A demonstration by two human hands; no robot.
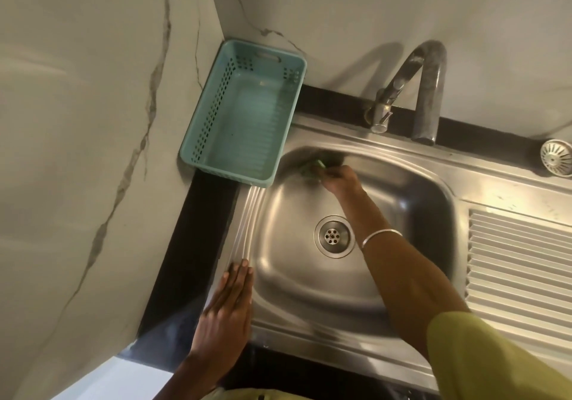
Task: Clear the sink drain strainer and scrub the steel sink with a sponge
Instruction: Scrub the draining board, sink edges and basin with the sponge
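The steel sink [411, 204] fills the middle of the head view, its drain [332, 236] open at the basin floor. My right hand [340, 179] reaches to the far left corner of the basin, shut on a green sponge [312, 169] pressed against the steel wall; a silver bangle sits on that wrist. My left hand [227, 310] lies flat, fingers together, on the sink's left rim and holds nothing. The round metal drain strainer [556, 158] rests on the sink ledge at the far right, out of the drain.
A teal plastic basket [198, 139] stands in the wall corner, overlapping the sink's far left rim. The steel tap [428, 90] arches over the back of the basin. A ribbed drainboard [520, 263] lies to the right. Marble walls close in at left and behind.
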